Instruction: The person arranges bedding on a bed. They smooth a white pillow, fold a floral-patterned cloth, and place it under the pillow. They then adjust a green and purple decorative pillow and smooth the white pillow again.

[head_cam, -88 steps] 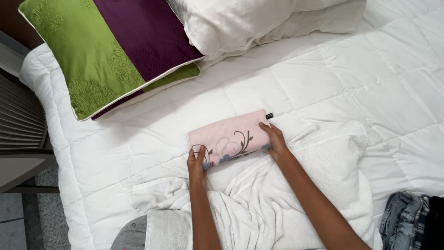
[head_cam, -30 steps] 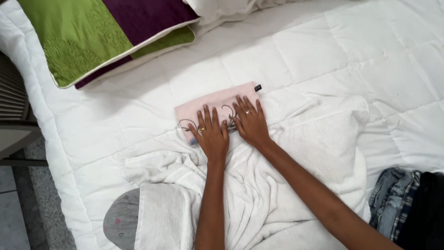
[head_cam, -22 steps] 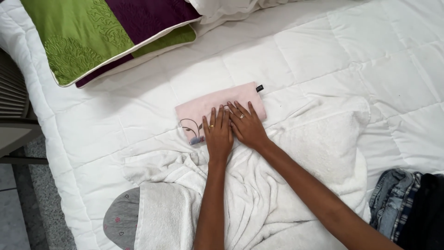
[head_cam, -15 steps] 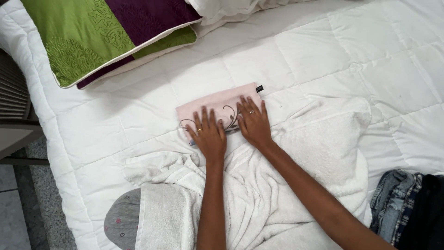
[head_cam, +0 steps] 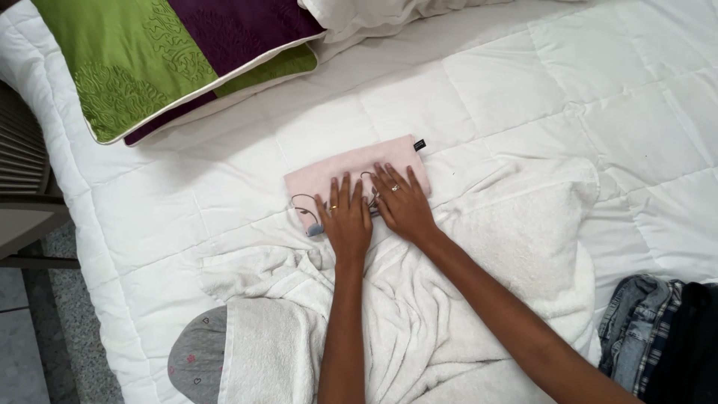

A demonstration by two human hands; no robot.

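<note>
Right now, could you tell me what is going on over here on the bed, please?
A person presses both palms flat on a small folded pink cloth lying on the white quilt. The left hand and the right hand lie side by side on its near edge, fingers spread. A rumpled white towel lies under their forearms. A green and purple pillow sits at the upper left, and some denim clothing at the lower right.

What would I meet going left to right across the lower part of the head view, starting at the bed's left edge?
Grey fabric piece with small hearts → the person's left hand → the right hand, both flat on the folded pink cloth → the rumpled white towel → the denim clothes at the right edge.
</note>
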